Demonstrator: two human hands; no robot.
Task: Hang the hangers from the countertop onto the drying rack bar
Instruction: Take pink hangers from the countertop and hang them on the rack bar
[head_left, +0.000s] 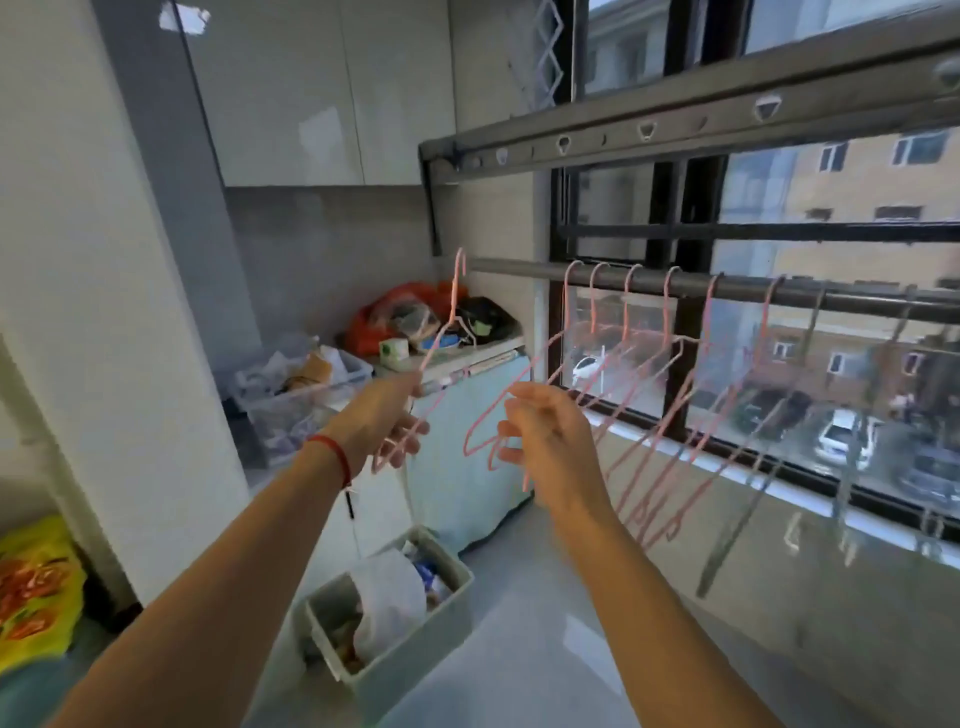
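Pale grey surface (545, 649) spreading from 6 o'clock toward the window at 3 o'clock. Resting on it at 7 o'clock, an open rectangular bin (415, 639) with a white bag and oddments inside. At 11 o'clock, a lower ledge (467, 358) draped in a light blue cloth (467, 447), bearing a red bag (384, 317), a dark bag (485, 317) and a small green box (394, 352). Just left of it, a clear plastic tub (301, 400) of jumbled items.

Drying rack bar (649, 280) at 1 o'clock, carrying a row of pink hangers (665, 364) hooked side by side.
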